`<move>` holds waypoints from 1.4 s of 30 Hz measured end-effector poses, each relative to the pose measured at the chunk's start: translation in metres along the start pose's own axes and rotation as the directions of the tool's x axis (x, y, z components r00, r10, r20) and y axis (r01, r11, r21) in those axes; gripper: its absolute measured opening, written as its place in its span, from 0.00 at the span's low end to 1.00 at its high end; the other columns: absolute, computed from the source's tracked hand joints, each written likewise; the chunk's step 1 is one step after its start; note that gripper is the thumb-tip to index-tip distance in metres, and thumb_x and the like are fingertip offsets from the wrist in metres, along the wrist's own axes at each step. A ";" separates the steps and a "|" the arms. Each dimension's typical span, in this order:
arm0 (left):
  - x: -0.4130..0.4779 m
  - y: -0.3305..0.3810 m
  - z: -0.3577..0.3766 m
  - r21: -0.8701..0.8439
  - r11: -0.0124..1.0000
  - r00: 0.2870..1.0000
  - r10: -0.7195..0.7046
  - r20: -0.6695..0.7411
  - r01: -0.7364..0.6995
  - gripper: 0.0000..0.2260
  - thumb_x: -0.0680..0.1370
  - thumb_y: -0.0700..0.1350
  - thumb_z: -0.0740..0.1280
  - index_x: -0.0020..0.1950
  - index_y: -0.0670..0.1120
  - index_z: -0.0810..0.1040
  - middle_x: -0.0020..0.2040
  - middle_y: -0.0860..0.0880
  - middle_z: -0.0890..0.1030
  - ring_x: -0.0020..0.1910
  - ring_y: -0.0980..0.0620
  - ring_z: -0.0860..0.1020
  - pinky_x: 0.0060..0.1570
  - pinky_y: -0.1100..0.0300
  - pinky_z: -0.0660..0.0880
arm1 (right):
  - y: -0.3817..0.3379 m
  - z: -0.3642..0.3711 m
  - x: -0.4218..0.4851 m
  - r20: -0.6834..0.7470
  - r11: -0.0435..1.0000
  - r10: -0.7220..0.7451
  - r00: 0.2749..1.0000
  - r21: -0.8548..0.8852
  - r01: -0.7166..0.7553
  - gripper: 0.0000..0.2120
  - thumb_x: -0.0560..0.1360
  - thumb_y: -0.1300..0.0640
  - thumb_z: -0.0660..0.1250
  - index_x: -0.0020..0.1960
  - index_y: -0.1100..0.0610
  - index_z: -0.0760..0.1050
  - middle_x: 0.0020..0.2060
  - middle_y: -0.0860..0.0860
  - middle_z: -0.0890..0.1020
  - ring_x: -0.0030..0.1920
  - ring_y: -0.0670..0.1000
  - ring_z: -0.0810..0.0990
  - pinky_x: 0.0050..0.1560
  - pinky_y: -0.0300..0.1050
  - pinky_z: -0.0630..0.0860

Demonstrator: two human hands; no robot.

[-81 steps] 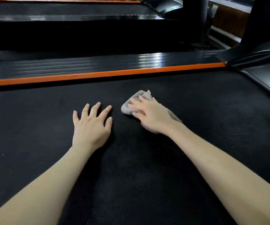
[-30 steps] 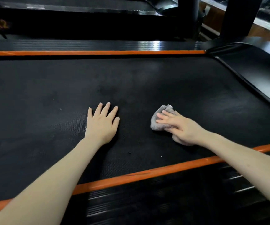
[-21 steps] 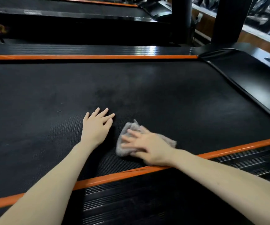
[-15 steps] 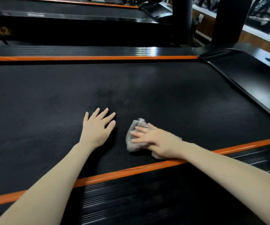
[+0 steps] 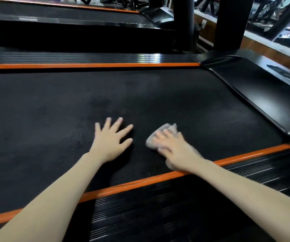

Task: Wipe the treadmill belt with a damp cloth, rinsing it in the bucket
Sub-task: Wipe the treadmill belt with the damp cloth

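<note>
My left hand (image 5: 111, 142) rests, fingers spread, on the black textured treadmill belt (image 5: 140, 95); my right hand (image 5: 177, 151) presses a crumpled grey cloth (image 5: 152, 142), fingers straight.

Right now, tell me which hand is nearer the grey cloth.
Right. The right hand presses on the cloth; the left hand rests flat on the belt, apart to its left.

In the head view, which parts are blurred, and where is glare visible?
Head view: the right hand and the grey cloth under it are smeared by motion; the left hand is slightly soft; glare sits on the far side rail.
</note>
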State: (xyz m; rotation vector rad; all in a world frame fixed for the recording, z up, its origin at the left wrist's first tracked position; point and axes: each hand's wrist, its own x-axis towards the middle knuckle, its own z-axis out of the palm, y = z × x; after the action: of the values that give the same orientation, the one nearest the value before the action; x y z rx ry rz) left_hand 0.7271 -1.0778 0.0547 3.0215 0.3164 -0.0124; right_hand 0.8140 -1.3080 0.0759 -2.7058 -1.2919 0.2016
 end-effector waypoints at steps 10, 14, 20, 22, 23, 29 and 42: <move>0.041 0.055 0.016 0.009 1.000 1.000 -0.002 -0.025 0.002 0.23 0.80 0.61 0.41 0.76 0.63 0.47 0.79 0.48 0.47 0.77 0.42 0.42 0.72 0.40 0.38 | 0.142 -0.030 -0.040 -0.013 0.867 0.495 0.869 -0.053 -0.495 0.32 0.76 0.60 0.62 0.77 0.50 0.54 0.77 0.48 0.50 0.77 0.51 0.46 0.74 0.55 0.51; 0.042 0.056 0.018 0.043 0.999 1.000 -0.010 -0.012 0.011 0.24 0.79 0.60 0.39 0.76 0.63 0.44 0.79 0.49 0.45 0.77 0.43 0.41 0.72 0.40 0.39 | 0.165 -0.040 -0.014 -0.035 0.716 0.698 0.715 0.049 -0.696 0.32 0.76 0.60 0.62 0.76 0.52 0.54 0.75 0.54 0.56 0.75 0.58 0.50 0.73 0.59 0.52; 0.043 0.054 0.020 0.051 0.998 1.000 -0.022 -0.015 0.023 0.25 0.78 0.61 0.37 0.75 0.64 0.41 0.79 0.49 0.45 0.77 0.44 0.40 0.73 0.41 0.39 | 0.100 -0.010 -0.001 -0.181 0.968 0.213 0.960 -0.096 -0.233 0.21 0.78 0.58 0.57 0.70 0.52 0.65 0.70 0.51 0.65 0.70 0.55 0.60 0.67 0.59 0.59; 0.043 0.053 0.022 0.046 0.998 0.999 -0.030 -0.020 0.031 0.25 0.77 0.62 0.36 0.73 0.63 0.38 0.79 0.50 0.45 0.77 0.45 0.40 0.73 0.42 0.39 | 0.111 -0.010 -0.007 -0.096 0.984 0.172 0.980 -0.017 -0.175 0.25 0.78 0.60 0.60 0.74 0.52 0.62 0.75 0.49 0.60 0.75 0.53 0.54 0.72 0.55 0.52; 0.043 0.052 0.022 0.042 0.999 0.999 -0.032 -0.029 0.034 0.24 0.76 0.62 0.35 0.72 0.63 0.37 0.79 0.50 0.45 0.77 0.45 0.40 0.73 0.42 0.39 | 0.127 -0.015 -0.009 -0.069 0.978 0.200 0.977 -0.040 -0.203 0.28 0.76 0.60 0.62 0.75 0.52 0.61 0.76 0.48 0.58 0.76 0.52 0.53 0.72 0.53 0.51; 0.041 0.055 0.021 0.038 0.999 0.998 -0.030 -0.057 0.032 0.29 0.70 0.64 0.28 0.72 0.64 0.37 0.79 0.50 0.47 0.77 0.45 0.42 0.73 0.43 0.40 | 0.229 -0.060 -0.017 -0.081 0.627 0.763 0.641 -0.143 -0.765 0.34 0.74 0.55 0.66 0.76 0.56 0.54 0.75 0.55 0.58 0.74 0.58 0.54 0.72 0.59 0.58; 0.041 0.057 0.006 -0.001 1.000 0.999 -0.028 -0.037 0.028 0.34 0.69 0.65 0.30 0.75 0.65 0.52 0.78 0.50 0.54 0.77 0.45 0.48 0.74 0.44 0.44 | 0.193 -0.052 0.027 -0.031 0.828 0.558 0.830 -0.051 -0.558 0.32 0.75 0.59 0.64 0.76 0.50 0.55 0.74 0.53 0.59 0.72 0.58 0.58 0.71 0.54 0.60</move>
State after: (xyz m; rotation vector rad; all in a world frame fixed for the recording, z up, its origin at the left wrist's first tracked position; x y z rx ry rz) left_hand 0.7788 -1.1255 0.0541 3.0198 0.3616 0.0413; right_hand 0.9868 -1.4108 0.0910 -3.0550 -0.4625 0.2001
